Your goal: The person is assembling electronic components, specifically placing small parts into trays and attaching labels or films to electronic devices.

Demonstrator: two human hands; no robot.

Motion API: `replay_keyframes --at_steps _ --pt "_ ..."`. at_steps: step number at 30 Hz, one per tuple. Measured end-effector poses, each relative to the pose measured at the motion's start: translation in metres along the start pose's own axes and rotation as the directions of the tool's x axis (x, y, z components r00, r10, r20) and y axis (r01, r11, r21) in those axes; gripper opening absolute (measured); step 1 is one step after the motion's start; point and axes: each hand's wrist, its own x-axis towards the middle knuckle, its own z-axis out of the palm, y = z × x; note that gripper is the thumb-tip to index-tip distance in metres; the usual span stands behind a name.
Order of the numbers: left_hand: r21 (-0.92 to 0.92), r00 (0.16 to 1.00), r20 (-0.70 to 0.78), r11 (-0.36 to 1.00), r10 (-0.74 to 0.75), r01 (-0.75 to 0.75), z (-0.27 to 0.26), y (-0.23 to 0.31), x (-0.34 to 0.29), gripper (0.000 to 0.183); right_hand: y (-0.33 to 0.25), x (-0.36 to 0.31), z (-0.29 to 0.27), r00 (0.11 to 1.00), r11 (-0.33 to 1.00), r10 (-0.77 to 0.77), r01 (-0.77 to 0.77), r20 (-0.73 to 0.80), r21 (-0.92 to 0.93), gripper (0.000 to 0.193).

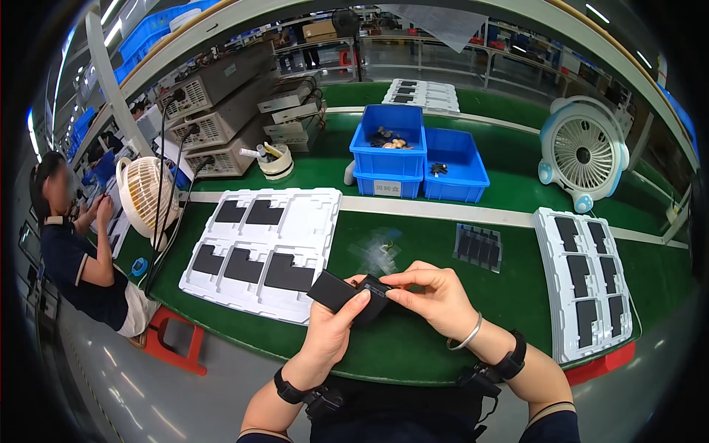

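Note:
My left hand is wrapped round a black L-shaped block, holding it up above the green bench, with the thumb along its upper face. The fingers of my right hand pinch at the right end of the same block; whether something small is between them is hidden. Just beyond my hands lies a small heap of clear film scraps. To the left, a white moulded tray holds several similar black blocks. A clear sheet with dark strips lies beyond my right hand.
A stack of white trays with black pieces stands at the right. Blue bins of small parts sit at the back, near a white-blue fan. Another fan and a seated person are at the left.

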Motion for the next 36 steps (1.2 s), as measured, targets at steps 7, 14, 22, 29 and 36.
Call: replay_keyframes --at_steps 7,14,22,29,36 --pt "0.011 0.999 0.046 1.0 0.012 -0.013 -0.004 -0.003 0.002 0.02 -0.011 -0.002 0.003 0.991 0.971 -0.111 0.123 0.071 -0.205 0.033" --pt "-0.057 0.999 0.044 0.998 0.028 -0.025 -0.006 -0.003 0.001 0.021 -0.02 -0.003 0.002 0.972 0.95 -0.202 0.225 0.123 -0.217 0.037" --pt "-0.125 0.994 0.101 0.991 0.051 -0.038 -0.004 0.004 -0.002 0.019 -0.018 -0.009 -0.007 0.977 0.975 -0.213 0.214 0.024 -0.059 0.025" --pt "-0.074 0.976 0.197 0.994 0.09 -0.076 -0.007 -0.002 -0.003 0.016 -0.024 -0.005 0.001 0.905 0.894 -0.39 0.417 0.172 -0.167 0.036" --pt "-0.205 0.982 0.182 0.974 -0.059 0.096 -0.01 0.002 -0.001 0.026 -0.021 -0.006 -0.002 0.922 0.908 -0.364 0.383 0.135 -0.171 0.046"
